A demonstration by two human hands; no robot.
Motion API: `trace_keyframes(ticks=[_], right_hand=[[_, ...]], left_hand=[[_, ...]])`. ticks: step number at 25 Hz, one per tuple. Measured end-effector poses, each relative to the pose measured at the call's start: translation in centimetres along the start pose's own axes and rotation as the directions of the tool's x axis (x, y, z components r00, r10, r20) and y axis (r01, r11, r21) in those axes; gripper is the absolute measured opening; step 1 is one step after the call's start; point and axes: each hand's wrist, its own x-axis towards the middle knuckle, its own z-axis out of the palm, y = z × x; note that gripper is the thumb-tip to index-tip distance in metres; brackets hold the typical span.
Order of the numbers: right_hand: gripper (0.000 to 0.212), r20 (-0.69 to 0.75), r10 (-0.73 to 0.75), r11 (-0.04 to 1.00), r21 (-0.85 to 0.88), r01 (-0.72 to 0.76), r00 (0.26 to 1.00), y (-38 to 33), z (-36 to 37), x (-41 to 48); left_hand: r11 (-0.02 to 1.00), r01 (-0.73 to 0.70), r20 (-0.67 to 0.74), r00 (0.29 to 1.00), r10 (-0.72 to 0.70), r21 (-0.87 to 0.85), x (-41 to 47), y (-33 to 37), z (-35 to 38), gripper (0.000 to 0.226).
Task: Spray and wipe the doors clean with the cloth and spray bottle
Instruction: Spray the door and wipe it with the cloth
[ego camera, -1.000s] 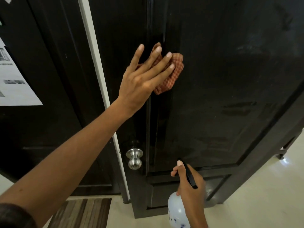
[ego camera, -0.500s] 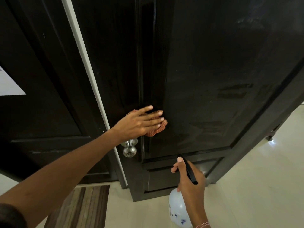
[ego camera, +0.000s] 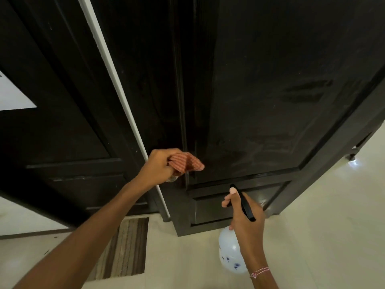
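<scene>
Your left hand (ego camera: 160, 163) is curled tight round the orange checked cloth (ego camera: 185, 162), which is bunched up w/ a fold sticking out to the right, over the dark door (ego camera: 270, 101) at the left edge of its big panel, just above the lower rail; can't tell if the cloth actually touches the wood. The door knob (ego camera: 173, 178) is mostly hidden under that hand, only a bit of metal shows below it. Your right hand (ego camera: 245, 217) sits lower & nearer to you, in front of the door's bottom panel, gripping the spray bottle (ego camera: 230, 253) by the neck, thumb lying up along the black spray head, fingers wrapped round the front. The bottle body is translucent white w/ blue marks & hangs below the hand over the pale floor (ego camera: 312, 236). There's a red & white thread bracelet (ego camera: 259, 271) on the right wrist. The panel shows smeary streaks toward the right. On the left, a thin white strip (ego camera: 116, 80) runs between this door & a second dark door (ego camera: 62, 126), which has a white paper sheet (ego camera: 12, 94) at its far left edge. A striped mat (ego camera: 127, 249) lies on the floor at the foot of the doors, left of the bottle.
</scene>
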Motion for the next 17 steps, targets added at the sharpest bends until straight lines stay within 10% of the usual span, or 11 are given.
trace_keyframes(ticks=[3, 7, 13, 17], right_hand=[[0.037, 0.037, 0.000, 1.000, 0.014, 0.000, 0.999, 0.4, 1.1, -0.5], [0.033, 0.078, 0.001, 1.000, 0.028, -0.003, 0.997, 0.8, 2.8, -2.0], [0.033, -0.014, 0.042, 0.999, -0.003, -0.042, 0.999, 2.8, 2.9, -7.1], [0.022, -0.208, 0.034, 0.996, -0.069, -0.049, 0.977, 6.9, 0.1, -13.1]], left_hand=[[0.855, 0.293, -0.251, 0.870, -0.424, -0.427, -5.2, -0.4, -1.2, 0.024], [0.397, 0.470, -0.023, 0.623, -0.782, -0.789, -12.1, -3.3, -1.0, 0.025], [0.064, 0.543, 0.297, 0.550, -0.780, -0.837, -16.0, -4.9, 2.9, 0.032], [0.122, 0.731, 0.460, 0.541, -0.704, -0.672, -17.5, -5.1, 8.0, 0.036]])
